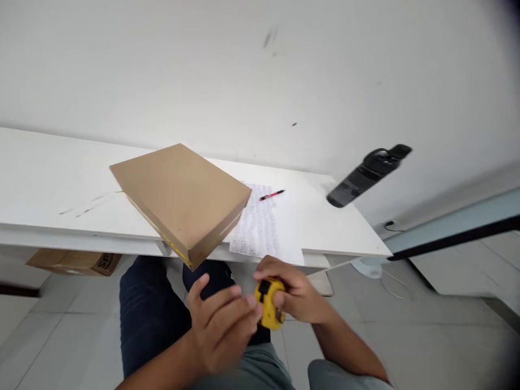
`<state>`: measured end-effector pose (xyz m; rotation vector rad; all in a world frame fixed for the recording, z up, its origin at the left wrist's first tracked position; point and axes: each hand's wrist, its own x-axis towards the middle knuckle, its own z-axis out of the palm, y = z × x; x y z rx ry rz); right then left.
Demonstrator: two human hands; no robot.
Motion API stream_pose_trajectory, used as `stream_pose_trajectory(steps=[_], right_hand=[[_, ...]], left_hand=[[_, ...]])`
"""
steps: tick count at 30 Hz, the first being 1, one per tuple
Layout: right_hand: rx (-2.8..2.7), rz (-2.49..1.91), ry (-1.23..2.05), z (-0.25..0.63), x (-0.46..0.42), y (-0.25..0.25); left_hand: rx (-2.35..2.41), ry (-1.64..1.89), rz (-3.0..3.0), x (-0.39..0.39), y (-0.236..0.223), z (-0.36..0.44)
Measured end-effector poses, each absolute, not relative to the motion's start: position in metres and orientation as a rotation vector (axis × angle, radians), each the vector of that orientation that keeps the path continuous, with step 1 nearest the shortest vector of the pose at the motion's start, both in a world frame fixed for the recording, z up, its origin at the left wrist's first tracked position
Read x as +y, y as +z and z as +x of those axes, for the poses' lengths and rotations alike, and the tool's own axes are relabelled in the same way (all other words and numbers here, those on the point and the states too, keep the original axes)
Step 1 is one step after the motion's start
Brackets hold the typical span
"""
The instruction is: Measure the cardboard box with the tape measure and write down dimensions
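Observation:
My right hand (pixel 296 291) is wrapped round a yellow and black tape measure (pixel 271 317), holding it above my lap in front of the desk edge. Beside it, my left hand (pixel 223 322) is open with its fingers extended. Its fingertips reach the near side of the tape measure; whether they press on it I cannot tell. A closed brown cardboard box (pixel 182 195) sits on the desk, one corner jutting over the front edge, with yellow along its lower edge. Right of the box lies a sheet of paper (pixel 260 233) covered in writing, with a red and black pen (pixel 272 195) on it.
A dark bottle (pixel 361 181) stands on the right part of the white desk (pixel 52 168), against the wall. Another cardboard box (pixel 77 261) is below the desk at left. A black plug with a cable (pixel 390 225) shows at the right wall.

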<state>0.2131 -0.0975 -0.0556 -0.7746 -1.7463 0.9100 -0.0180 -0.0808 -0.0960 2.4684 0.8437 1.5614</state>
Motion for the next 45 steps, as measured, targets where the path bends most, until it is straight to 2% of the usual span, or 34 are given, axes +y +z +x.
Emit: stream_pose_trajectory(steps=[2,5,8,12,15,18,20,26,32,38,45], right_hand=[[-1.337,-0.976,1.002,0.200,-0.105,-0.092],[-0.906,-1.108,1.043,0.183,-0.113,-0.129],[-1.009,-1.157,0.953,0.177,-0.119,-0.142],[-1.692,-1.144,0.697,0.207,-0.107,-0.128],[-1.911,-1.273,0.511,0.262,-0.069,-0.098],[-1.785,-1.790,-0.053,0.325,-0.004,-0.064],[-1.880,-2.111,-0.154,0.360,0.044,-0.051],[-2.090,-2.083,0.116,0.400,0.124,-0.069],[-1.854,-1.859,0.199,0.395,0.100,-0.088],[-1.451,-1.456,0.584,0.373,0.076,-0.102],[-1.392,-1.487,0.749,0.372,0.079,-0.109]], left_hand=[[0.697,1.526,2.364,-0.081,-0.105,0.006],[0.681,1.240,2.073,-0.082,-0.125,0.030],[0.642,1.096,1.765,-0.082,-0.145,0.042],[0.676,1.061,1.525,-0.082,-0.151,0.052],[0.588,1.018,1.451,-0.078,-0.139,0.056],[0.466,0.977,1.527,-0.062,-0.119,0.057],[0.437,0.966,1.703,-0.043,-0.106,0.058],[0.529,0.953,2.002,0.023,-0.083,0.071],[0.572,0.759,2.291,0.051,-0.094,0.074],[0.814,0.607,2.115,0.066,-0.095,0.080],[0.957,0.661,1.997,0.063,-0.095,0.085]])
